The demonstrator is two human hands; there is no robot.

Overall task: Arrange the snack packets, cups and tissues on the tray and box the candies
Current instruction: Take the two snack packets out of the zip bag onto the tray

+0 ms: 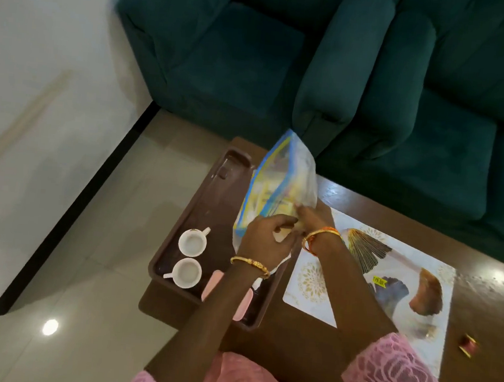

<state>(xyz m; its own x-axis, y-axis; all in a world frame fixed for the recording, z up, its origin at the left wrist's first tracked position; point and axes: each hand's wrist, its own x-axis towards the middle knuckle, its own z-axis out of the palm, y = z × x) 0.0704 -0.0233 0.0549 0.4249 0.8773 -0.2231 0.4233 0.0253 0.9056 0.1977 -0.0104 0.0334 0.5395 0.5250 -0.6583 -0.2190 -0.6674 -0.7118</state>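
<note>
Both hands on the clear zip bag (278, 184), over the tray's (180, 224) right side. Left hand (264, 242) pinches the lower edge, right hand (309, 217) grips its base. Looks light, floppy, slick film; best held at the edges. Two cups (190, 257) sit beside it.

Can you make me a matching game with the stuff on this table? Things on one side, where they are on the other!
Things:
1. two white cups
2. clear zip bag
3. red wrapped candy
4. patterned placemat

Places:
A. held up in both hands
B. flat on the table, right of the tray
C. on the brown tray
D. loose near the table's right edge

Pairs: 1-C, 2-A, 3-D, 4-B
</note>
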